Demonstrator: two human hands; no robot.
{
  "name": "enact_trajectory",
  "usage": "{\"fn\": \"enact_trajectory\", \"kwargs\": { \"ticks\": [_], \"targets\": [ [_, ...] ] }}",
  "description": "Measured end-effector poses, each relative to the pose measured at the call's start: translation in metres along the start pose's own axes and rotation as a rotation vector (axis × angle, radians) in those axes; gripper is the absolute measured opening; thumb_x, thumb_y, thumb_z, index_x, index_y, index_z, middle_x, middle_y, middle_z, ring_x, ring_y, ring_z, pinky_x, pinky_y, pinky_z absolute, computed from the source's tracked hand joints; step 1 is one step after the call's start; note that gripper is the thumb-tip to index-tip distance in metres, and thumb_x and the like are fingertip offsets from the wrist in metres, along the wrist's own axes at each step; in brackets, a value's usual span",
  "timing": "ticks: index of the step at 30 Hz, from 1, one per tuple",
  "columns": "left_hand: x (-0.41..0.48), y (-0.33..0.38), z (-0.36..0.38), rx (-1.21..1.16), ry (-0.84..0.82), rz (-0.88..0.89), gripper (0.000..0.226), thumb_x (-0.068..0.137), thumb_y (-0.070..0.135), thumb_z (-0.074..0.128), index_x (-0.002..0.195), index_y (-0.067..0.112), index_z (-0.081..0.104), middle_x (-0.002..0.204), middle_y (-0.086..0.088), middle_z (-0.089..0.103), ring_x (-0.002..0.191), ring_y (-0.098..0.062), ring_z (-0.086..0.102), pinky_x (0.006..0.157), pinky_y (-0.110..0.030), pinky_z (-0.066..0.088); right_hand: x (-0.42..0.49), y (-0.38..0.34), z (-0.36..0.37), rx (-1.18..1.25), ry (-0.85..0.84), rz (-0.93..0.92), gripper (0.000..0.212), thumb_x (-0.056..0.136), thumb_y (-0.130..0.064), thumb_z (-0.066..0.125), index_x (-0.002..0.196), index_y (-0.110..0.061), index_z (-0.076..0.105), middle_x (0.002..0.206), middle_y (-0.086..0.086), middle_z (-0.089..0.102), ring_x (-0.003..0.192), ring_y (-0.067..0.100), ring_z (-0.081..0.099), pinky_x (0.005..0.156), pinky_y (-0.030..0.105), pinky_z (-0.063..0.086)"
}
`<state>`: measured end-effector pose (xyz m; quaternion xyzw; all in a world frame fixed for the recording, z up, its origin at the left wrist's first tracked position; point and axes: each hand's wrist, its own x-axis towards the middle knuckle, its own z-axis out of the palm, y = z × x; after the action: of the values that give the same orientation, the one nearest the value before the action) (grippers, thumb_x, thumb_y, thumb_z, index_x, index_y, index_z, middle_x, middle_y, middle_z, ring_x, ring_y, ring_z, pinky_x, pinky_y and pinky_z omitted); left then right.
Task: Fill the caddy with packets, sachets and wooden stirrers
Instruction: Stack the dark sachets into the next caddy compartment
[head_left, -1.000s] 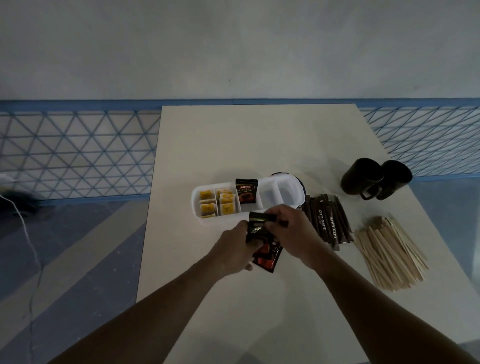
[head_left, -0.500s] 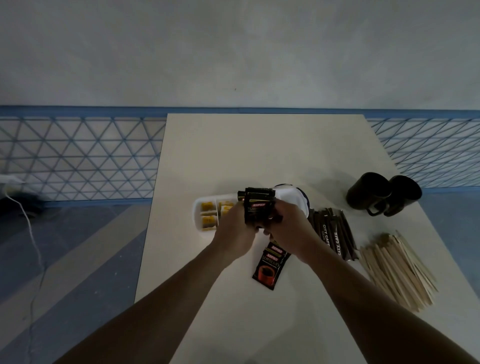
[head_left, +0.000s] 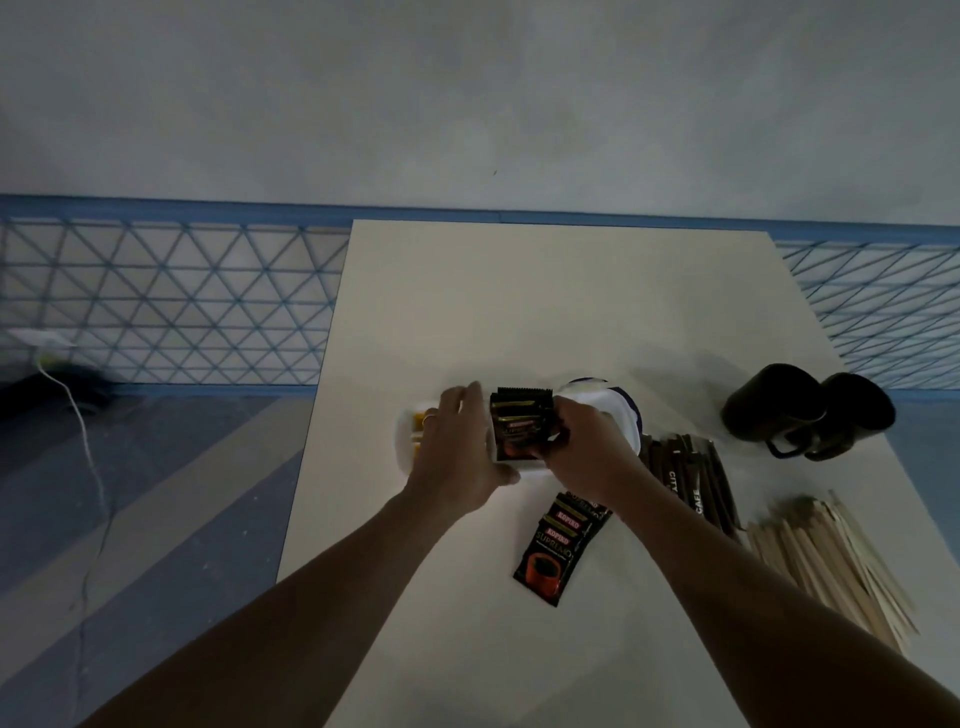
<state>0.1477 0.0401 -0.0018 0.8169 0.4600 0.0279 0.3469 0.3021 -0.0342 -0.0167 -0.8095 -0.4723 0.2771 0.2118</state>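
"KOPIKO" on sachets (head_left: 558, 551); "CAFE" on packets (head_left: 693, 491)

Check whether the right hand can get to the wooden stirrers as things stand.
Probably yes, once it lets go: the right hand grips the coffee packets at the caddy. The wooden stirrers lie uncovered on its side; only flat stick sachets lie between.

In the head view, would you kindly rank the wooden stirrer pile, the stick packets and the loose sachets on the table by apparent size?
Largest: wooden stirrer pile.
Then stick packets and loose sachets: about alike, so unranked.
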Motion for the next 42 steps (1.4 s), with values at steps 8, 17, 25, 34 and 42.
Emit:
{"fn": "enact_trajectory", "kwargs": {
  "ticks": [8, 17, 25, 34, 42],
  "targets": [
    [0.014, -0.009, 0.007, 0.090, 0.031, 0.099, 0.078, 0.070, 0.035, 0.083, 0.136, 0.023, 0.045, 0.134, -0.004, 0.050, 0.116, -0.032, 0.053, 0.100, -0.045, 0.043, 0.009, -0.003, 0.006, -0.011, -0.018, 0.011, 0.033, 0.085, -0.013, 0.067, 0.118, -0.020, 0.065, 0.091, -0.005, 0.070, 0.082, 0.014, 0.064, 0.061, 0.018, 0.045],
    [0.019, -0.011, 0.002, -0.065, 0.095, 0.070, 0.071, 0.074, 0.010, 0.082, 0.135, 0.014, 0.047, 0.137, -0.010, 0.049, 0.118, -0.024, 0.054, 0.089, -0.025, 0.043, 0.008, -0.006, -0.010, -0.025, -0.095, 0.008, 0.041, 0.085, -0.009, 0.068, 0.123, -0.023, 0.065, 0.093, -0.007, 0.066, 0.089, 0.013, 0.063, 0.061, 0.009, 0.038],
    [0.026, -0.010, 0.006, 0.011, 0.063, 0.042, 0.066, 0.063, 0.016, 0.088, 0.123, 0.011, 0.060, 0.121, -0.010, 0.056, 0.107, -0.028, 0.058, 0.092, -0.041, 0.050, 0.005, -0.022, -0.012, -0.091, -0.095, -0.055, 0.022, 0.080, 0.001, 0.061, 0.097, -0.013, 0.068, 0.073, -0.010, 0.057, 0.074, 0.012, 0.057, 0.060, 0.012, 0.039],
    [0.029, -0.007, 0.013, 0.025, 0.095, 0.075, 0.060, 0.063, 0.010, 0.085, 0.118, 0.011, 0.061, 0.110, -0.012, 0.060, 0.102, -0.029, 0.060, 0.085, -0.039, 0.052, 0.004, -0.021, -0.006, -0.117, -0.057, -0.087, 0.015, 0.082, -0.009, 0.069, 0.093, -0.014, 0.060, 0.074, -0.009, 0.058, 0.067, 0.007, 0.051, 0.061, 0.020, 0.040],
    [0.025, -0.010, 0.006, -0.060, 0.147, 0.029, 0.033, 0.072, 0.013, 0.084, 0.097, 0.009, 0.063, 0.105, -0.006, 0.060, 0.091, -0.020, 0.061, 0.069, -0.024, 0.041, 0.006, -0.008, -0.012, -0.024, 0.127, -0.071, 0.042, 0.081, -0.024, 0.078, 0.116, -0.021, 0.054, 0.095, -0.005, 0.067, 0.073, 0.006, 0.063, 0.057, 0.020, 0.049]
  ]
}}
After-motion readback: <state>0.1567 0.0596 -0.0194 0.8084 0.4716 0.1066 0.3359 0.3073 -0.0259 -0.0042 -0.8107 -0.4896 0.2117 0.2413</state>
